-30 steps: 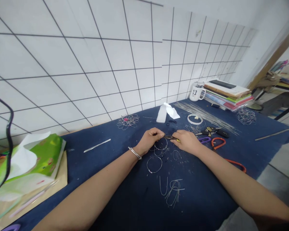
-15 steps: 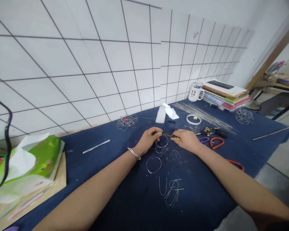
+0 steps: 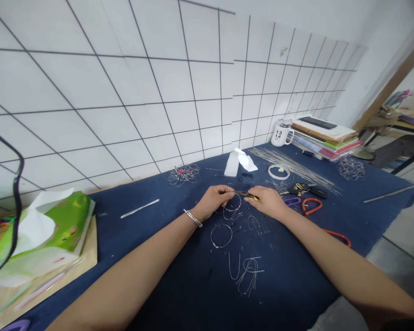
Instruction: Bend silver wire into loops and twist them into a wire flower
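Note:
My left hand [image 3: 214, 202] is closed, thumb and fingers pinching a thin wire hoop [image 3: 240, 205] that hangs below the fingertips. Facing it, my right hand [image 3: 267, 201] wraps round a small pair of pliers [image 3: 242, 193] with a bit of yellow on the handle. The pliers' jaws point left and meet the wire at my left fingertips; their exact grip is too small to make out. Nearer to me on the dark blue cloth lies another wire hoop [image 3: 221, 236] with tiny beads on it. Below that is a loose bunch of bent wires [image 3: 249, 275].
Beyond my hands are a wire coil [image 3: 184, 174], white papers [image 3: 231, 164], a white ring spool [image 3: 278, 172] and long straight wires [image 3: 293, 165]. Keys [image 3: 297, 188] and orange-handled scissors [image 3: 311, 206] lie right. A mug [image 3: 282, 133] and stacked books [image 3: 326, 135] stand behind; a tissue pack [image 3: 62, 225] is left.
The view has shifted slightly, moving the scene a little to the right. My left fingers have turned a little around the wire, while the pliers stay at the same spot.

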Motion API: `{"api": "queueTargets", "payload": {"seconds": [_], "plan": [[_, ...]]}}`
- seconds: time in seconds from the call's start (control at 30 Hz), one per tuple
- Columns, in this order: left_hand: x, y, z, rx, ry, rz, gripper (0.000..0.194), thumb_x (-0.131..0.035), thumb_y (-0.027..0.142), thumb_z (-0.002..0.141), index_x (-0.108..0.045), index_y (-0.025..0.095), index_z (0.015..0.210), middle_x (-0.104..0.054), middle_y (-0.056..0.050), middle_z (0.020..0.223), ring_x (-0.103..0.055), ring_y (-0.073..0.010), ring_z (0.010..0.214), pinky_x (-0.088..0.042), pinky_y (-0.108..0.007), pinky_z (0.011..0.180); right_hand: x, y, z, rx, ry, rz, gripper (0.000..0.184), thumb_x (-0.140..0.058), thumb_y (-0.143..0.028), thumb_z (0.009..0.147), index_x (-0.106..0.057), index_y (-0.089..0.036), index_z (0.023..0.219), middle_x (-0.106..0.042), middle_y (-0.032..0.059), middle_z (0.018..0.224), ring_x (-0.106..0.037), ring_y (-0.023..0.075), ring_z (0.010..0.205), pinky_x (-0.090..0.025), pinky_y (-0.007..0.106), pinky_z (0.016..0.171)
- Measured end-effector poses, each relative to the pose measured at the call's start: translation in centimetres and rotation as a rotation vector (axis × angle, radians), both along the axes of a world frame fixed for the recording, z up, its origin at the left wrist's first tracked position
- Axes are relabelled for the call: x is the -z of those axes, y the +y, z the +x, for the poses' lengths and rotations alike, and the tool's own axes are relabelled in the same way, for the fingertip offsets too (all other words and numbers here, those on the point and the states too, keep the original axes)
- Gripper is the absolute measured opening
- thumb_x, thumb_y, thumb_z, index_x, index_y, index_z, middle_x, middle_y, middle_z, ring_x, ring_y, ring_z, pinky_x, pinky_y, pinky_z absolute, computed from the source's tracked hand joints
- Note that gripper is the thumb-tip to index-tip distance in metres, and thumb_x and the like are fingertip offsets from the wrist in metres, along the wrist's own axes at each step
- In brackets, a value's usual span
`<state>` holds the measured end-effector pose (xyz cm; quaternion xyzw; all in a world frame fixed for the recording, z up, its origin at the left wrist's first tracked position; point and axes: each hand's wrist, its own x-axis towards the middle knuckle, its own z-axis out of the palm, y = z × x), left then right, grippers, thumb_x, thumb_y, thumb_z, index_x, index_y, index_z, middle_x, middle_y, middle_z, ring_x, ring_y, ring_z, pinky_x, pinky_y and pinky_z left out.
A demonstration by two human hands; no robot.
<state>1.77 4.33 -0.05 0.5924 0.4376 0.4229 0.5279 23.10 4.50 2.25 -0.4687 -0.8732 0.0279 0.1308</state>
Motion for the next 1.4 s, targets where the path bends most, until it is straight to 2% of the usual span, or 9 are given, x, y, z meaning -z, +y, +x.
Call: {"api": "queueTargets", "payload": {"seconds": [0.23,0.4,0.67,0.93,1.13,1.4], "plan": [[-0.3,-0.2,0.1,-0.017,0.020,0.027,0.028,-0.062,0.039,0.069,-0.062,0.012,0.079,-0.046,0.003,0.049,-0.033,-0.0045,0.042,-0.023,-0.018,0.041,0.0,-0.1,-0.1,-0.011,-0.007,0.010,0.023,-0.043,-0.040,0.084,-0.057,-0.023,0.087,-0.058,0.0003,0.082,-0.053,0.0126,0.076,-0.032,0.022,0.061],[-0.7,-0.6,0.3,-0.056,0.058,0.079,0.024,-0.061,0.035,0.069,-0.062,0.013,0.075,-0.050,0.002,0.053,-0.037,-0.0051,0.044,-0.028,-0.019,0.043,-0.2,0.0,0.1,0.023,-0.050,0.045,0.022,-0.044,-0.040,0.084,-0.057,-0.023,0.089,-0.058,0.0010,0.082,-0.053,0.0138,0.079,-0.033,0.022,0.063],[0.0,-0.3,0.4,-0.098,0.091,0.115,0.022,-0.058,0.034,0.071,-0.062,0.013,0.077,-0.052,0.001,0.060,-0.041,-0.0056,0.047,-0.033,-0.018,0.045,-0.4,-0.3,0.1,0.024,-0.080,0.123,0.023,-0.043,-0.040,0.084,-0.056,-0.021,0.087,-0.057,0.0029,0.081,-0.052,0.0157,0.083,-0.033,0.024,0.065],[0.0,-0.3,0.3,-0.103,0.138,0.141,0.022,-0.058,0.033,0.070,-0.062,0.013,0.078,-0.055,0.000,0.061,-0.044,-0.0065,0.047,-0.035,-0.019,0.045,-0.7,-0.7,-0.3,0.007,-0.153,0.198,0.022,-0.043,-0.037,0.085,-0.056,-0.020,0.087,-0.056,0.0048,0.080,-0.049,0.0177,0.081,-0.033,0.028,0.070],[0.1,-0.2,0.2,-0.113,0.210,0.183,0.022,-0.056,0.032,0.072,-0.061,0.012,0.078,-0.057,-0.001,0.062,-0.047,-0.0075,0.048,-0.037,-0.019,0.046,-1.0,-1.2,-0.8,0.030,-0.220,0.257,0.022,-0.042,-0.034,0.085,-0.057,-0.018,0.085,-0.055,0.0069,0.080,-0.047,0.0190,0.080,-0.032,0.030,0.070],[0.1,-0.2,0.3,-0.159,0.357,0.291,0.017,-0.053,0.027,0.072,-0.062,0.013,0.074,-0.060,-0.002,0.065,-0.050,-0.0087,0.053,-0.038,-0.018,0.049,-0.8,-1.5,-1.2,0.069,-0.245,0.228,0.022,-0.041,-0.034,0.085,-0.056,-0.018,0.084,-0.055,0.0061,0.080,-0.048,0.0188,0.079,-0.031,0.029,0.067]]}}
